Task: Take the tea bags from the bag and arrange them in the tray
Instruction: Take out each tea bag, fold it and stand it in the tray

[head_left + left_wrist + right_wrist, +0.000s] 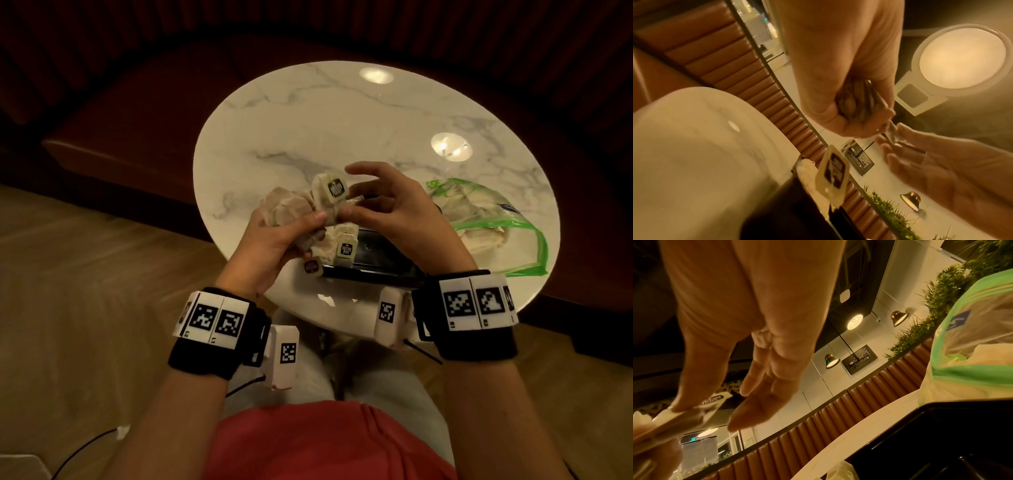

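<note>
The left hand point(274, 246) holds a bunch of tea bags point(294, 209) above the near edge of the round marble table point(308, 120). Its thumb and fingers are curled around the bunch, and several paper tags hang down from it toward 6 o'clock. One tag point(345, 248) with a dark label hangs just over the black tray point(376, 270); in the left wrist view the same kind of tag point(833, 175) is seen close to the camera. The right hand point(394, 209) is at 3 o'clock from the bunch. Its thumb and one finger pinch one tea bag at the top of the bunch, the one with the dark label point(334, 188), and the other fingers are spread and relaxed. In the right wrist view the pinched paper point(694, 415) lies under the thumb, but it is blurred.

The table is white with grey veins and it reflects two ceiling lamps. Behind it, at 12 o'clock, stands a brown padded bench point(137, 113). The floor is of wood. The wrist views show a ribbed leather backrest, wall lamps and green plants.

The tray lies on the table under both hands, and some tea bags lie at its left end. At 3 o'clock from the tray lies a transparent plastic bag with green edges point(486, 219); pale tea bags are still inside it.
</note>
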Tool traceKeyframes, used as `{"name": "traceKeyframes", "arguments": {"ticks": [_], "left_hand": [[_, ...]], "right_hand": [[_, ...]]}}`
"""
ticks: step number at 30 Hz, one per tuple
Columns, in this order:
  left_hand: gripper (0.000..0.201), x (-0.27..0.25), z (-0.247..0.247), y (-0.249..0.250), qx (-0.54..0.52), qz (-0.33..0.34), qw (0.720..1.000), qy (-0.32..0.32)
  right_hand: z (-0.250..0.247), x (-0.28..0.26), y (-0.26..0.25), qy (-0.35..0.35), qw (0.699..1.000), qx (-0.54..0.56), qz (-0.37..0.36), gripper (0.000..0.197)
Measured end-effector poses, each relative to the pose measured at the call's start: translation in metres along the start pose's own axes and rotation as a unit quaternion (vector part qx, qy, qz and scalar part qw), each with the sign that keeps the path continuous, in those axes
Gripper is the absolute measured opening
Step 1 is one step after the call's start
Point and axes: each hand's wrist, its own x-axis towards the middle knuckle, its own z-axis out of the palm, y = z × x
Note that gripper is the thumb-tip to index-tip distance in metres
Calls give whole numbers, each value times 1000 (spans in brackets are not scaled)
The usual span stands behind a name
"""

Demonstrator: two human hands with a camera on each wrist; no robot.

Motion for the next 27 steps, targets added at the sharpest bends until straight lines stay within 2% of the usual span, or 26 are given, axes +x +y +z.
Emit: {"name": "traceKeyframes", "arguments": {"ticks": [3,6,8,12,17,20,27], "left_hand": [[62,0,3,-1,-40,8,999,25],[42,1,0,-1,-31,3,999,22],[37,1,0,-1,-16,8,1000,20],[17,3,0,1,-10,28,999,31],[24,4,0,1,-12,25,1000,10],[33,3,0,-1,-9,20,1000,10],[25,3,1,-1,26,42,999,-8]], "right_hand": [[2,-1,-1,-16,999,28,20,47],[5,3,3,20,999,44,24,37],[5,4,7,43,998,38,31,33],[6,2,7,14,999,32,37,32],[3,2,8,32,999,12,31,31],[2,1,8,10,1000,2,28,30],[0,1,9,56,998,-19,4,26]]}}
